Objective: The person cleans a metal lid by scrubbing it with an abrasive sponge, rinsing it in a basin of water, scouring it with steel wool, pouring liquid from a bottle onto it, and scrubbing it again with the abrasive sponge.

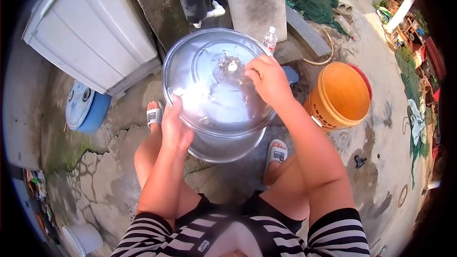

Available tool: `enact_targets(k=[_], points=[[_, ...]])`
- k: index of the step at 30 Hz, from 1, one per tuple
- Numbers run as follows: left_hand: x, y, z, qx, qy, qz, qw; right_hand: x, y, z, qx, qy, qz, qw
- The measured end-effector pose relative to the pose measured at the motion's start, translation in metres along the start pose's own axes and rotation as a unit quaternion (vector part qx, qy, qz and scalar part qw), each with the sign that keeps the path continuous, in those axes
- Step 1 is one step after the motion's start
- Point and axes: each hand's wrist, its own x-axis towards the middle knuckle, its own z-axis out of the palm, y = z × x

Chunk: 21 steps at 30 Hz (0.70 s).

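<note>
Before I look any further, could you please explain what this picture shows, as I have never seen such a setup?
Of course. There is no machine here, just a person's two bare hands. The single picture comes from a camera worn on the head, looking down, so the person's own arms and legs show too.

The left hand holds the rim of a shiny round lid. The right hand is over the lid, fingertips near its pale knob; whether they pinch anything is unclear. A metal vessel shows below the lid.

On the concrete ground stand an orange bucket to the right and a blue container to the left.
</note>
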Motion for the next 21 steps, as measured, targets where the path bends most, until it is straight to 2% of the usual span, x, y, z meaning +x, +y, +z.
enact_targets(k=[1,4,5,8,11,15,18,19,21], points=[[0.001,0.001,0.001,0.005,0.004,0.007,1.0,-0.004,-0.008,0.005,0.02,-0.021,-0.043,0.999],[0.0,-0.003,-0.005,-0.001,0.008,-0.015,1.0,-0.003,0.007,0.011,-0.014,0.002,0.009,1.0],[0.001,-0.004,-0.006,-0.009,0.005,-0.023,1.0,0.002,0.017,0.013,-0.047,0.042,0.037,0.997],[0.002,-0.005,-0.001,-0.011,0.006,-0.024,1.0,-0.002,0.01,0.013,-0.055,0.036,0.039,0.997],[0.001,0.0,-0.001,-0.01,0.018,-0.018,1.0,-0.01,-0.012,0.015,-0.012,0.017,-0.002,1.0],[0.0,-0.002,-0.001,0.001,0.017,0.005,1.0,0.004,0.027,0.007,-0.1,0.07,0.101,0.987],[0.0,0.004,0.002,-0.002,0.03,0.018,0.999,-0.008,0.007,0.013,-0.003,0.034,0.057,0.998],[0.0,0.005,0.0,-0.002,0.023,0.019,1.0,-0.012,-0.004,0.013,0.037,-0.012,0.025,0.999],[0.002,0.004,-0.006,-0.009,0.009,0.017,1.0,-0.007,0.002,0.015,-0.008,0.054,0.014,0.998]])
